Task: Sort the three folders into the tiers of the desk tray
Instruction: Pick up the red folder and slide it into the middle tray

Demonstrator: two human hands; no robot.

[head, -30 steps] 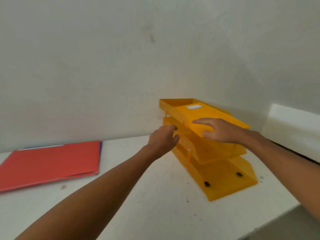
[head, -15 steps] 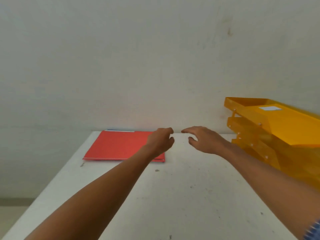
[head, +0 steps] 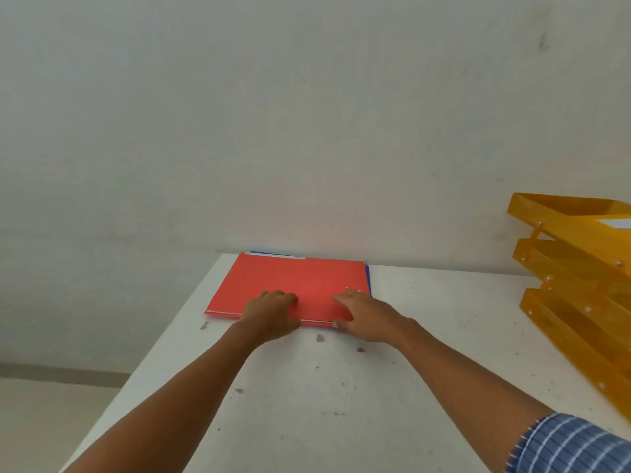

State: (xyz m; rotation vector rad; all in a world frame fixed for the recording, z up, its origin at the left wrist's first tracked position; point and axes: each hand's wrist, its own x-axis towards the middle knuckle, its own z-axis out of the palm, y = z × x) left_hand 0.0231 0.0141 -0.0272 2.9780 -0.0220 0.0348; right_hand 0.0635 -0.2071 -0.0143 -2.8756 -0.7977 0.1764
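The flat red paper folder [head: 293, 285] is lying at the white table's [head: 307, 404] far left corner, over a blue folder [head: 367, 278]. The left hand [head: 271, 314] and right hand [head: 363, 317] are pressing spread fingers on its near edge, pinching nothing. Sliding it could be dragging both folders together, well apart from the yellow three-tier plastic desk tray [head: 577, 288].

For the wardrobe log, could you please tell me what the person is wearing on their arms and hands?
Both hands, left hand and right hand, are bare: no gloves, rings or watch visible. The left forearm is uncovered; the right arm shows a blue sleeve with thin white checked lines.
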